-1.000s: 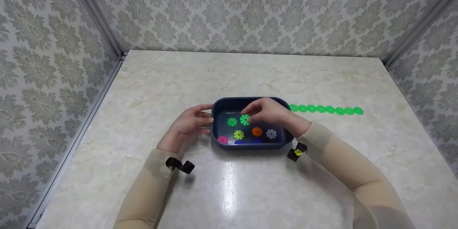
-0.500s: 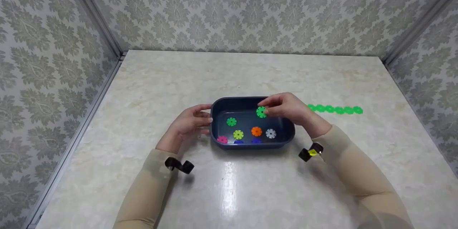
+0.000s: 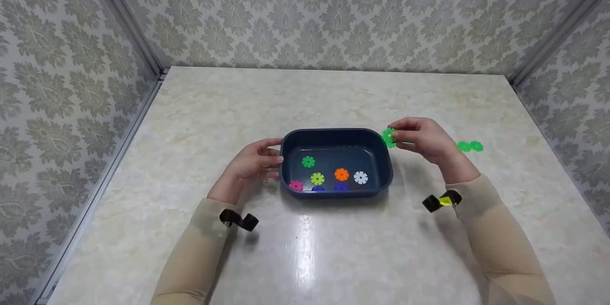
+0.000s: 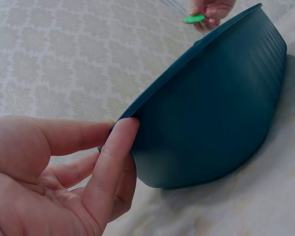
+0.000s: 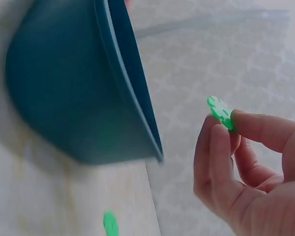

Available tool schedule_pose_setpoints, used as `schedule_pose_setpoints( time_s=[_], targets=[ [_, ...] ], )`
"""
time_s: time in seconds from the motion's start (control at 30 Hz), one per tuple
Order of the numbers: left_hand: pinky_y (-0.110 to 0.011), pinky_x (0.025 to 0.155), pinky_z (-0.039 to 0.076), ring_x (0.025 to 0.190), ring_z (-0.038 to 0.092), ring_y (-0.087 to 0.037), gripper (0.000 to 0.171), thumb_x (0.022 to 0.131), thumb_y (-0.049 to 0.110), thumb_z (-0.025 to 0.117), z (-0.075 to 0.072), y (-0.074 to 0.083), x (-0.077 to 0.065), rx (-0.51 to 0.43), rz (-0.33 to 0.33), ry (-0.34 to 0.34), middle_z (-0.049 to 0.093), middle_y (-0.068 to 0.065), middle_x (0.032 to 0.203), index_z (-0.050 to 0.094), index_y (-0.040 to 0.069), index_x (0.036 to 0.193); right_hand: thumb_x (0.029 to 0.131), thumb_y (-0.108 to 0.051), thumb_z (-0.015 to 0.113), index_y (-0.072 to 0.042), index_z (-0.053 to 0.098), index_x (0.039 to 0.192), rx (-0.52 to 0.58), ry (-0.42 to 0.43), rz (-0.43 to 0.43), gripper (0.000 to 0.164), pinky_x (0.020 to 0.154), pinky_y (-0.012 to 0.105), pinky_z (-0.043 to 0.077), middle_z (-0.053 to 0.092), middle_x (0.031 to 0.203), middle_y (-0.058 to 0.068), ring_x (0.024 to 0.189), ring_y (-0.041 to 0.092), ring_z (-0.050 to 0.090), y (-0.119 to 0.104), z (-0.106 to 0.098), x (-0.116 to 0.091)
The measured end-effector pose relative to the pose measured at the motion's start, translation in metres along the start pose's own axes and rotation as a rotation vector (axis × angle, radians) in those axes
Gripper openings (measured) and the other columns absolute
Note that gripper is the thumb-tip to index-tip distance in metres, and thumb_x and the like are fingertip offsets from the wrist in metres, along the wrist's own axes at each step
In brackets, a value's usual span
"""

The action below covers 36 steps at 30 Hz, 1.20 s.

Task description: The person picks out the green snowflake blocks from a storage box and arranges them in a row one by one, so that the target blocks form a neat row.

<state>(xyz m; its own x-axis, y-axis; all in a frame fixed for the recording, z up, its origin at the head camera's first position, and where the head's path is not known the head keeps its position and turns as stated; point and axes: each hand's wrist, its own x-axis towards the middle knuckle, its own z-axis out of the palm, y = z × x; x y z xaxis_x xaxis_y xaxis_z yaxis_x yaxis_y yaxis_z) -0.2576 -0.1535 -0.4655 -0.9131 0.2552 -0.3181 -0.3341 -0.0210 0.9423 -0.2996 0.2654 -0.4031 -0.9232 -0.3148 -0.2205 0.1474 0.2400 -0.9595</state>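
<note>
My right hand [image 3: 426,140] pinches a green notched snowflake disc [image 3: 389,137] between thumb and fingertips, just off the right end of a dark blue plastic basin [image 3: 336,194]. In the right wrist view the disc [image 5: 220,112] is tilted, beside the basin's rim. My left hand [image 3: 250,164] holds the basin's left rim with thumb and fingers; in the left wrist view the fingertips [image 4: 124,127] lie right at that rim. On the basin floor are several more discs: green [image 3: 308,162], yellow-green [image 3: 317,179], orange [image 3: 341,175], white [image 3: 360,177], pink [image 3: 296,185] and blue.
A row of green discs [image 3: 470,146] lies on the pale marbled table [image 3: 305,100] to the basin's right, partly hidden behind my right hand. Patterned walls [image 3: 305,19] stand behind and at both sides. Each wrist wears a black camera strap [image 3: 238,219].
My right hand has lifted the green disc from inside the basin and carried it right, past the rim, covering more of the green row. My left hand stays at the left rim.
</note>
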Motion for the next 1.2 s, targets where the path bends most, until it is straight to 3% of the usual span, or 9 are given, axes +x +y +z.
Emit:
schedule_pose_setpoints(
  time_s=[0.13,0.23,0.43,1.0,1.2],
  targets=[
    [-0.028,0.067,0.062,0.081,0.067,-0.011,0.058,0.097,-0.004,0.063,-0.001,0.000,0.001,-0.005,0.003,-0.005,0.061,-0.004,0.102,0.049,0.009,0.152,0.101,-0.016,0.067,-0.020,0.070,0.112,0.021,0.055,0.023,0.012,0.085,0.021,0.058,0.069,0.101,-0.011,0.090,0.004,0.068,0.006,-0.022,-0.007],
    [-0.029,0.067,0.062,0.081,0.067,-0.011,0.058,0.097,-0.004,0.063,-0.001,-0.001,0.001,-0.011,0.001,-0.007,0.061,-0.004,0.102,0.049,0.009,0.151,0.100,-0.016,0.069,-0.023,0.072,0.108,0.096,0.095,0.027,0.011,0.081,0.018,0.058,0.071,0.098,-0.011,0.087,0.003,0.069,0.011,-0.038,-0.012],
    [-0.027,0.065,0.061,0.080,0.067,-0.011,0.059,0.096,-0.003,0.065,-0.001,-0.001,0.000,-0.002,0.003,-0.002,0.060,-0.004,0.103,0.048,0.009,0.152,0.097,-0.011,0.071,-0.022,0.075,0.104,0.237,0.166,0.012,0.013,0.079,0.016,0.059,0.074,0.095,-0.009,0.084,0.004,0.072,0.024,-0.066,-0.019],
    [-0.026,0.065,0.062,0.081,0.068,-0.011,0.059,0.097,-0.001,0.066,0.001,-0.001,0.001,0.020,-0.006,0.012,0.060,-0.004,0.106,0.049,0.010,0.152,0.096,-0.005,0.071,-0.019,0.077,0.102,0.403,0.380,0.026,0.016,0.080,0.016,0.059,0.073,0.096,-0.012,0.084,0.006,0.075,0.059,-0.131,-0.038],
    [-0.026,0.066,0.062,0.082,0.068,-0.010,0.058,0.097,-0.002,0.064,0.000,0.000,0.001,0.011,-0.008,0.005,0.059,-0.004,0.104,0.048,0.009,0.152,0.097,-0.002,0.068,-0.020,0.078,0.094,0.424,0.473,0.089,0.021,0.076,0.015,0.060,0.074,0.086,-0.010,0.078,0.005,0.074,0.073,-0.152,-0.041]
  ],
)
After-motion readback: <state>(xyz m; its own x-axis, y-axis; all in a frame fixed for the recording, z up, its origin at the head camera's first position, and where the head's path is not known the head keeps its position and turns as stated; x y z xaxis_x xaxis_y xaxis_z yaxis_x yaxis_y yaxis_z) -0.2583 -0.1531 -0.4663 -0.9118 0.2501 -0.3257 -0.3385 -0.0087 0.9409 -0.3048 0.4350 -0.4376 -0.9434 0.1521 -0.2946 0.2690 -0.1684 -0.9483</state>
